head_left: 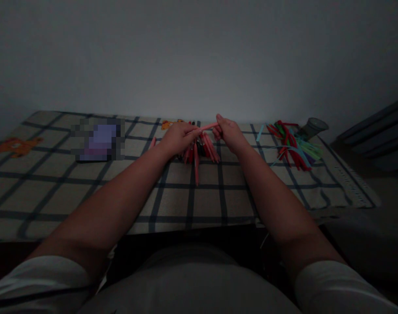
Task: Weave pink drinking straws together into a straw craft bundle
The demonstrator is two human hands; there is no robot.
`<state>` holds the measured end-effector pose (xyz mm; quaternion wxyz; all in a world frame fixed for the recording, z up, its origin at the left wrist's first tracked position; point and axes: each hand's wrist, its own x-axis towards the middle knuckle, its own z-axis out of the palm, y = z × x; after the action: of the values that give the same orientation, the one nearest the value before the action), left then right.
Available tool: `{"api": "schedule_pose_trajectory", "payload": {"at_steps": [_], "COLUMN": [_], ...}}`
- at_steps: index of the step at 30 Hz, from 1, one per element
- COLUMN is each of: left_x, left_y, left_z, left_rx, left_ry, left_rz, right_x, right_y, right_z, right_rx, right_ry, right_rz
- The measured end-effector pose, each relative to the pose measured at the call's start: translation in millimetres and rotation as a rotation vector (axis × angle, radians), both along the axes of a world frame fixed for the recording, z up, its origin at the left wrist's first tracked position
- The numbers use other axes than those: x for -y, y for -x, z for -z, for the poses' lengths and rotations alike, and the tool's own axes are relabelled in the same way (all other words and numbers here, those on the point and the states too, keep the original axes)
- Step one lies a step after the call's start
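The pink stick (209,127) was held just above the middle of the counter (205,205), towards its far edge. Its long axis ran crosswise, nearly parallel to that edge, with the right end slanted a little farther away than the left; which end was the tip could not be told. The left hand (180,137) had its grip closed on the left end, thumb and fingers pinched together, and the right hand (229,134) had its grip closed around the other end, thumb raised and fingers curled.

Beneath the hands lay a cluster of pink, red and dark sticks (196,157), one long pink piece pointing towards the near edge. Another pink piece (152,142) showed just beyond the left forearm.

Towards the right edge lay a bundle of red, green, light-blue and purple strips (288,146), with a grey cup-like object (314,126) beside it near the far right corner. One light-blue strip (260,132) lay apart, between the bundle and the right hand. Over to the left, a blurred bluish-purple object (102,140) lay near the far edge.
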<state>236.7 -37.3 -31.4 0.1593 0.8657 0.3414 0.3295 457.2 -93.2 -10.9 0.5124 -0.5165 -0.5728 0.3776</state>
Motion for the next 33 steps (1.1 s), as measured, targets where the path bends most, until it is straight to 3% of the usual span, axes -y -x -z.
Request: {"api": "schedule_pose_trajectory", "payload": {"at_steps": [8,18,26,33], "left_x": [5,2,2,3], "left_y": [2,0,2,3], "left_z": [-2.8,0.8,2.6,-3.8], "left_rx": [0.121,0.123,0.145,-0.041], "left_ry": [0.175,0.098,0.160,-0.048], "left_rz": [0.049,0.015,0.022,-0.045], "right_x": [-3,-12,-17,-15], "right_y": [0,-4,-9,-7], "right_z": [0.8,8.1,17.8,13.4], "right_rx": [-0.038,-0.085,-0.074,-0.100], "right_ry": [-0.042,-0.011,-0.042,0.050], "right_rz": [-0.010,-0.028,-0.077,-0.029]}}
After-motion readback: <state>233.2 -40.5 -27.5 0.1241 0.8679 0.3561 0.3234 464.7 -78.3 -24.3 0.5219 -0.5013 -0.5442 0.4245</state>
